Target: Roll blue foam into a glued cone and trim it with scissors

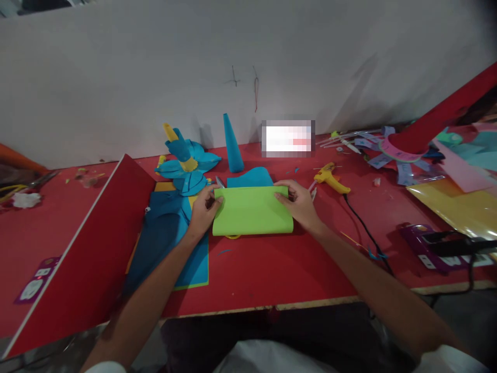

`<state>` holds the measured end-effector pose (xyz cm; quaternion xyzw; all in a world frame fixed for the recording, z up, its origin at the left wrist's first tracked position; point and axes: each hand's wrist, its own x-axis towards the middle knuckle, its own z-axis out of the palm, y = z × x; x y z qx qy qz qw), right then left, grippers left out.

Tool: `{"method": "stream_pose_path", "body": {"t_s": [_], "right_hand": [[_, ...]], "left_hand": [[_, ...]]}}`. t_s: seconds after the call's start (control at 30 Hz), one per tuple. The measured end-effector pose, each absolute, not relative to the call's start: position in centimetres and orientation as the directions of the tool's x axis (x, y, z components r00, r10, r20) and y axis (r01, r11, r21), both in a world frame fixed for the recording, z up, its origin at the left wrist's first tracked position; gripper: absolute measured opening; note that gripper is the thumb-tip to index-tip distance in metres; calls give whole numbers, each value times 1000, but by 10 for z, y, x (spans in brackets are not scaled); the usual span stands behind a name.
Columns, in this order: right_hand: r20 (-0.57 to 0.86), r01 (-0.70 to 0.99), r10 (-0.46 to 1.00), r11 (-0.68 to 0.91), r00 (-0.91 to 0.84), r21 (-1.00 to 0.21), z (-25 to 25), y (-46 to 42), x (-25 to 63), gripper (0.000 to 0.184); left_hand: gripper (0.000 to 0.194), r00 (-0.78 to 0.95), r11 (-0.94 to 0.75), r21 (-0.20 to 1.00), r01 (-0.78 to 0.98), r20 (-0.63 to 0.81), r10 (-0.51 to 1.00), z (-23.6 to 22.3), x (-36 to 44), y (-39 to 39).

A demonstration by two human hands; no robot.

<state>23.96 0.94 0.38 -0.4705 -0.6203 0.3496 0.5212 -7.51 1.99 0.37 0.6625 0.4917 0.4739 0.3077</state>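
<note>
A lime-green sheet (252, 210), bent over along its near edge, is held between my two hands above the red table. My left hand (205, 207) pinches its upper left corner, thumb on top. At the upper right corner my right hand (297, 204) grips it the same way. Just behind the sheet lies a blue piece with a curved edge (250, 177). A bit of a yellow loop, perhaps a scissors handle (233, 237), shows under the near edge. Blue sheets (196, 267) lie beside my left forearm.
A blue paper flower with a yellow centre (189, 165) and a blue cone (233, 147) stand near the wall. To the right are a yellow glue gun (332, 177) with its cord and a purple power strip (430, 254). A red divider (97, 248) rises on the left.
</note>
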Motion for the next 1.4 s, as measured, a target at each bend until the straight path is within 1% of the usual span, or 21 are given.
{"method": "stream_pose_path", "body": {"t_s": [0.17, 0.47, 0.63, 0.87, 1.4], "right_hand": [[313, 217, 950, 306, -2, -927, 6, 9, 241, 24], [292, 209, 956, 286, 0, -935, 3, 9, 241, 23], [276, 202, 961, 271, -6, -941, 5, 8, 241, 23], [292, 201, 956, 287, -8, -937, 5, 8, 241, 22], [310, 225, 951, 301, 3, -927, 7, 8, 240, 20]], "left_hand": [[31, 107, -375, 830, 413, 365, 925, 5, -75, 17], [26, 96, -392, 805, 445, 393, 915, 5, -75, 16], [28, 96, -378, 806, 456, 378, 921, 3, -78, 17], [28, 78, -341, 853, 394, 339, 938, 7, -74, 15], [29, 64, -325, 856, 401, 328, 942, 7, -74, 15]]}}
